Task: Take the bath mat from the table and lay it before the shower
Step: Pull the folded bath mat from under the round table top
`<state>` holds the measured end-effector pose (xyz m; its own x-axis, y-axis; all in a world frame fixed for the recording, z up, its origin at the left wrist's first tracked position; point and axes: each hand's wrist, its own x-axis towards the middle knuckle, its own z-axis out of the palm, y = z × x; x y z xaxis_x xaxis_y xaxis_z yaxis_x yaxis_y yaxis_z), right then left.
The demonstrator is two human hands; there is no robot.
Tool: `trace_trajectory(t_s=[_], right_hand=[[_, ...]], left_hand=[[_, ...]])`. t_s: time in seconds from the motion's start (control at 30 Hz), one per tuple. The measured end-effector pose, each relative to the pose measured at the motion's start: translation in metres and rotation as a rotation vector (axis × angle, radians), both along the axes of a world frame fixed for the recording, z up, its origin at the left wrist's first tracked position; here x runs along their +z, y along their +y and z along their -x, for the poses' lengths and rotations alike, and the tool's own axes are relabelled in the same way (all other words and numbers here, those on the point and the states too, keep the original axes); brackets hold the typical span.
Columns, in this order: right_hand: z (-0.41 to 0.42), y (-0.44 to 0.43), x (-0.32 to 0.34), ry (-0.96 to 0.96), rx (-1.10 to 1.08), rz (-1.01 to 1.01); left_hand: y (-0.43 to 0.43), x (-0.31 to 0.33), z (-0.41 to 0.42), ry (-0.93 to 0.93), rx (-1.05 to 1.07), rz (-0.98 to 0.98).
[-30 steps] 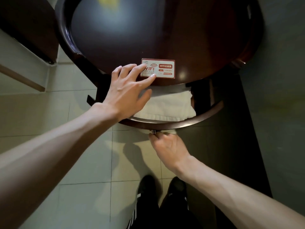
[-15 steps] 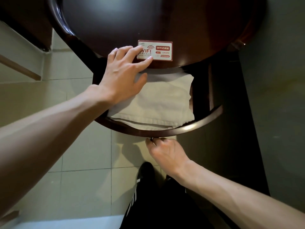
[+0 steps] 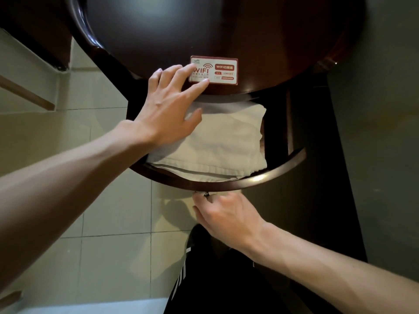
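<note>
A folded white bath mat (image 3: 217,141) lies in a curved drawer (image 3: 260,179) pulled out from under a round dark wooden table (image 3: 204,30). My left hand (image 3: 169,109) rests flat with fingers spread on the table's front edge, its thumb just above the mat's far left corner. My right hand (image 3: 224,216) is below the drawer's front, its fingertips pinched on the small metal drawer knob (image 3: 206,195). The mat's far edge is hidden under the tabletop.
A red and white WIFI card (image 3: 214,70) lies on the tabletop by my left fingertips. Pale floor tiles (image 3: 102,223) spread to the left. A grey wall (image 3: 385,132) runs along the right. My dark trousers (image 3: 215,279) show at the bottom.
The drawer has slid out toward me, pulled by my right hand, and more of the bath mat shows. My left hand has stayed on the table edge.
</note>
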<state>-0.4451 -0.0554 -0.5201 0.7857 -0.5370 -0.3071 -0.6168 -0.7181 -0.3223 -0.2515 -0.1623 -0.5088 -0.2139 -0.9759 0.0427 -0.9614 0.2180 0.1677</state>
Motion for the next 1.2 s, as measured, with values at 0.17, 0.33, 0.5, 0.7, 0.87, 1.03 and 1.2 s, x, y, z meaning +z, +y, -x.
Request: trace_trajectory(t_s=[0.17, 0.33, 0.5, 0.7, 0.87, 1.03, 1.2], right_hand=[[0.002, -0.033, 0.023, -0.191, -0.068, -0.038], [0.007, -0.078, 0.014, -0.197, -0.118, 0.122], [0.003, -0.11, -0.018, 0.079, -0.005, 0.112], [0.01, -0.113, -0.025, 0.12, 0.044, 0.158], [0.009, -0.115, -0.022, 0.097, 0.045, 0.172], [0.009, -0.112, -0.022, 0.1, 0.043, 0.18], [0.009, -0.111, -0.019, 0.115, 0.021, 0.162]], left_hand=[[0.023, 0.005, 0.001, 0.204, -0.06, 0.13], [0.041, -0.003, -0.004, 0.288, -0.06, -0.038], [0.044, -0.026, -0.004, 0.068, 0.195, -0.535], [0.042, -0.043, -0.003, 0.223, 0.356, -0.596], [0.03, -0.055, 0.0, 0.394, 0.632, -0.523], [0.023, -0.062, -0.008, 0.546, 0.901, -0.469], [0.024, -0.059, -0.015, 0.662, 0.906, -0.488]])
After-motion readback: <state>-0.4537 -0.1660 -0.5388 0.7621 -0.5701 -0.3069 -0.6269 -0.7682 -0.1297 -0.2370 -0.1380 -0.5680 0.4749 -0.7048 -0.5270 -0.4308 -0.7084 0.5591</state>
